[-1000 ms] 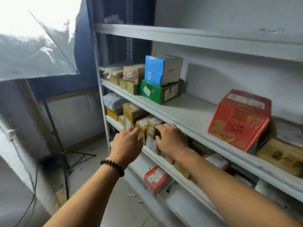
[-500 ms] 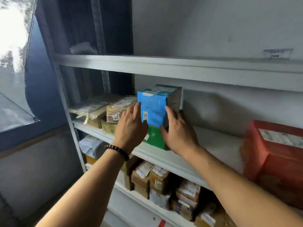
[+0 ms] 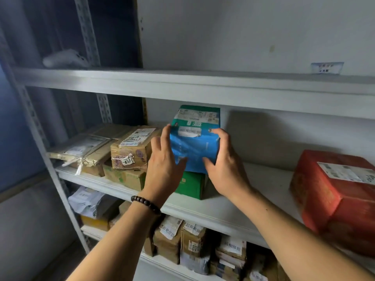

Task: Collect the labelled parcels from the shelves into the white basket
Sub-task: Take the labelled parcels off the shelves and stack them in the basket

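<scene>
A blue parcel (image 3: 194, 142) with white labels sits tilted on top of a green box (image 3: 190, 184) on the middle shelf (image 3: 223, 211). My left hand (image 3: 164, 163) grips its left side, thumb under the front lower edge. My right hand (image 3: 225, 165) grips its right side, fingers curled over the upper corner. The white basket is not in view.
Brown labelled cartons (image 3: 132, 151) and flat wrapped packets (image 3: 85, 149) are stacked left of the blue parcel. A large red box (image 3: 334, 191) stands at the right. The shelf below holds several small labelled parcels (image 3: 192, 244). The upper shelf (image 3: 182, 84) runs close above.
My hands rose from the lower shelf to the blue parcel and closed on both its sides. The parcel has tipped forward, its top label now showing.
</scene>
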